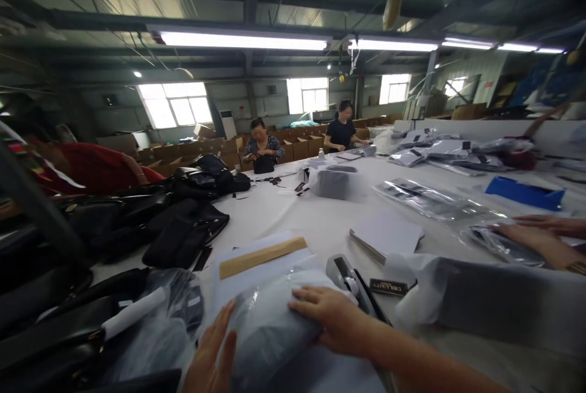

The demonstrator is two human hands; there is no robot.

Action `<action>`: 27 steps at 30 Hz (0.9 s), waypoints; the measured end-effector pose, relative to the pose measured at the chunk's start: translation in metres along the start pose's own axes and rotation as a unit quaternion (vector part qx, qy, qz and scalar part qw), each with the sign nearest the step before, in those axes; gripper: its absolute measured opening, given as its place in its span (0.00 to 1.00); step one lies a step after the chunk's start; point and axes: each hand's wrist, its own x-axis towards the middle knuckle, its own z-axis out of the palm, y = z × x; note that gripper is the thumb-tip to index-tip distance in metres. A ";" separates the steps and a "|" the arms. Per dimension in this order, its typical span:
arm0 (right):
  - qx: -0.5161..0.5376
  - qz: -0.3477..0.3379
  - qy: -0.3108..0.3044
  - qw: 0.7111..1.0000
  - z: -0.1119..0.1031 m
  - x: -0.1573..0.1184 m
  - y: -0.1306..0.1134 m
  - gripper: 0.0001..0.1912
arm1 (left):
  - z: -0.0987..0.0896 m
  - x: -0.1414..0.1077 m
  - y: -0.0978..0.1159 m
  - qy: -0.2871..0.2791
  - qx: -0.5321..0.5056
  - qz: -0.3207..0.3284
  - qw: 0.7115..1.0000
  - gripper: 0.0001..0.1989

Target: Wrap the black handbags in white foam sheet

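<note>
A puffy clear plastic bag (270,313) with something pale grey inside lies in front of me. My right hand (332,317) rests on its right side with fingers stretched out over the plastic. At the bag's left edge is my left hand (213,347), held upright with its fingers extended and thumb apart. White paper sheets (229,280) lie beneath the bag, with a tan paper strip (263,257) just beyond it. A stapler (350,283) sits near my right hand, partly hidden by my forearm. Beside it is a black label reading DELUXITY (388,287).
Black handbags (183,231) are heaped on the left. A tissue-wrapped grey item (494,295) and a co-worker's hands (544,240) are on the right. Stacked cards (389,234), flat plastic bags (439,201) and a blue tray (524,193) lie farther out. Two people work across the table.
</note>
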 end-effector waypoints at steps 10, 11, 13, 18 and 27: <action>0.141 0.010 0.118 0.983 -0.031 0.078 0.073 0.34 | 0.005 0.030 -0.014 -0.046 0.030 -0.119 0.991 0.38; 0.155 0.016 0.106 0.982 -0.029 0.081 0.076 0.32 | 0.007 0.034 -0.013 -0.054 0.042 -0.131 0.989 0.38; 0.170 0.029 0.093 0.981 -0.030 0.088 0.080 0.25 | 0.010 0.042 -0.011 -0.051 0.062 -0.144 0.986 0.38; 0.183 0.087 0.106 0.973 -0.056 0.101 0.107 0.19 | 0.024 0.084 0.012 -0.047 0.073 -0.117 0.989 0.34; 0.046 0.257 0.259 0.930 -0.189 0.093 0.265 0.20 | 0.115 0.254 0.151 -0.062 -0.129 0.083 0.986 0.34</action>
